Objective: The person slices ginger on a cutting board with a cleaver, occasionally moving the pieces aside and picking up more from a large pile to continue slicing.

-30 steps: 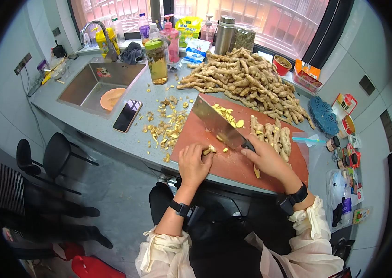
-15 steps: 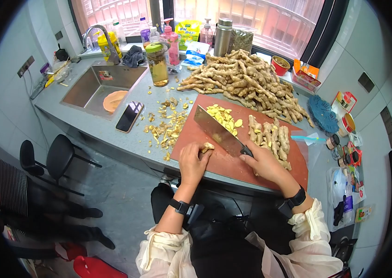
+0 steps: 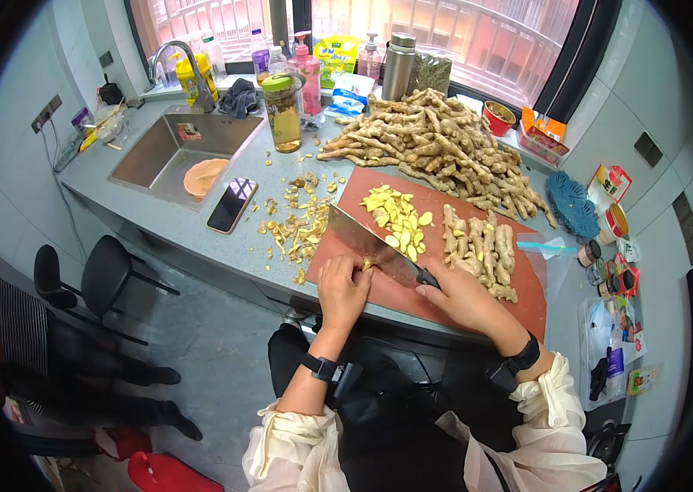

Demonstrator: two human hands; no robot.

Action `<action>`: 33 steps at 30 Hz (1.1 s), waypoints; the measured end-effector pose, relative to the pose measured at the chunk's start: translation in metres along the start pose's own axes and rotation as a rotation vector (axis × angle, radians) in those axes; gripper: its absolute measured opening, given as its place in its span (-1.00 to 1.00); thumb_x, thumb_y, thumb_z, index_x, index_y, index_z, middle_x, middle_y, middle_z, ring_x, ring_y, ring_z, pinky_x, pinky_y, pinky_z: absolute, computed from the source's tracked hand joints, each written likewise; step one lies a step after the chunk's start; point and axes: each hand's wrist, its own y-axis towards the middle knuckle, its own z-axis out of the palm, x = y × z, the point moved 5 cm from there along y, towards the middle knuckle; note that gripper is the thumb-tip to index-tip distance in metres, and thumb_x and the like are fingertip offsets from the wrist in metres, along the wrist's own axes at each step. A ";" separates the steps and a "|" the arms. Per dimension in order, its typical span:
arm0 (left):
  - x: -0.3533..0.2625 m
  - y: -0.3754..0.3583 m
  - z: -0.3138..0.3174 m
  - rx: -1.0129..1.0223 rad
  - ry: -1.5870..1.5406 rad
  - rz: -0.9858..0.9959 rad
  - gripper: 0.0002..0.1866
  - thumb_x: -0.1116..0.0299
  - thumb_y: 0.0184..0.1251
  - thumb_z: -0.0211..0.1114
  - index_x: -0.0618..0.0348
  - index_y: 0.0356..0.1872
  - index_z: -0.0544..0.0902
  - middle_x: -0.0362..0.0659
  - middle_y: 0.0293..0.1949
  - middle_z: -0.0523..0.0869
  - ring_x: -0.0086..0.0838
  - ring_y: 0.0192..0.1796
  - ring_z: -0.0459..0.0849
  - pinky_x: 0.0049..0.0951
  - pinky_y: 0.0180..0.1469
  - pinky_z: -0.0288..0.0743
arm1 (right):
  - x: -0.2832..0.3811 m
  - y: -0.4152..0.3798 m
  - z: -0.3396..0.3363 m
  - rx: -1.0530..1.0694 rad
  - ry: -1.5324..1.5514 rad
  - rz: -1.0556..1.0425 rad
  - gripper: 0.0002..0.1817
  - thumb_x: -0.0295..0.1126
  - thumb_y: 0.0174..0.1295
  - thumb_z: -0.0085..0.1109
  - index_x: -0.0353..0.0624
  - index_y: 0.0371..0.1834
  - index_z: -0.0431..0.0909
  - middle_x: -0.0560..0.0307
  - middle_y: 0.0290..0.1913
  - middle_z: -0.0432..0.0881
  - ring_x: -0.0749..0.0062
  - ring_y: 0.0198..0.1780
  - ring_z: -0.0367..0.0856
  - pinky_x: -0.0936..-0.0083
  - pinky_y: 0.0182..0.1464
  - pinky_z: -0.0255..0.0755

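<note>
My right hand (image 3: 463, 297) is closed around the black handle of a cleaver (image 3: 365, 240). The blade slants to the upper left over the red-brown cutting board (image 3: 528, 297), its lower edge beside a small ginger piece (image 3: 368, 264). Curled fingers of my left hand (image 3: 341, 289) press that piece onto the board near its front edge; the blade and fingers partly hide it. Behind the blade lie thin yellow ginger slices (image 3: 398, 215). Several unpeeled ginger roots (image 3: 482, 246) lie side by side on the board's right half.
A large ginger heap (image 3: 445, 148) rises behind the board. Peel scraps (image 3: 301, 217), a phone (image 3: 232, 204) and a tea bottle (image 3: 282, 119) lie or stand left, near the sink (image 3: 145, 168). Jars (image 3: 588, 252) line the right side. Another person's legs (image 3: 109, 361) show at lower left.
The cleaver has shifted left and down, and its blade is now at the ginger piece. My right hand moved slightly left with it. My left hand stays nearly in place.
</note>
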 end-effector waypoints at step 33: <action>0.007 0.014 0.000 0.087 -0.127 0.008 -0.88 0.58 0.21 0.47 0.19 -0.26 0.71 -0.11 -0.17 0.81 -0.11 -0.06 0.75 -0.17 0.05 0.55 | -0.012 0.014 0.006 0.002 -0.019 0.055 -0.64 -0.20 0.51 0.23 -0.23 0.12 0.43 -0.40 -0.09 0.72 -0.42 -0.01 0.68 -0.17 0.03 0.51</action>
